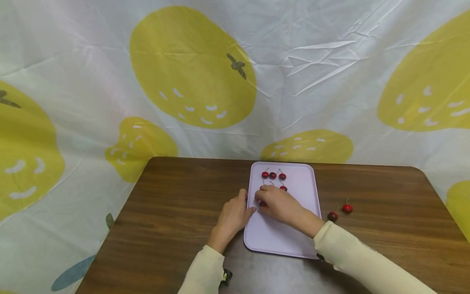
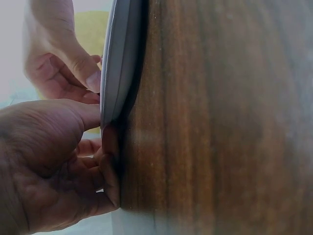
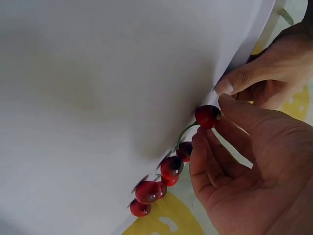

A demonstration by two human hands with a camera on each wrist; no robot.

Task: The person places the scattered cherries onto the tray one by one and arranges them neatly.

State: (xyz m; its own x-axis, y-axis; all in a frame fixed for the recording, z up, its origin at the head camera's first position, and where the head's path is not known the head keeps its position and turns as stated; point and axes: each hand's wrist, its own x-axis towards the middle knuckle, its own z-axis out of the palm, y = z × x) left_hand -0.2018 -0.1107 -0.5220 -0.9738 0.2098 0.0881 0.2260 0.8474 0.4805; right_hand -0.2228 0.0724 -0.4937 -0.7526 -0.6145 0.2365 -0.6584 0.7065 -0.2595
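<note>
Two hands are working at a pale purple tray (image 1: 293,241) that is lying flat on a brown wooden table (image 1: 176,212). The left hand (image 1: 232,217) is resting at the left edge of the tray. Its thumb is pressing on the rim, and its other fingers are curling at the edge, as the left wrist view shows (image 2: 54,161). It is gripping the tray by its side.

The right hand (image 1: 277,204) is reaching across the tray from the right. Its fingers are bent and its fingertips are touching a red cherry (image 3: 208,116) on the tray, close to the left rim. The thumb and a finger are closing on this cherry in the right wrist view, so the hand is pinching it. In the head view the cherry is mostly hidden under the fingers. It is lying just beside the left thumb.

Five more cherries (image 1: 273,175) are sitting on the tray in rows, farther from the person. Three are lined up near the far end, and two are showing in the row just behind the right hand. Their thin stems are pointing away.

Two loose cherries (image 1: 340,212) are lying on the table, just to the right of the tray. A white cloth with big yellow fruit shapes (image 1: 191,69) is hanging behind the table.
</note>
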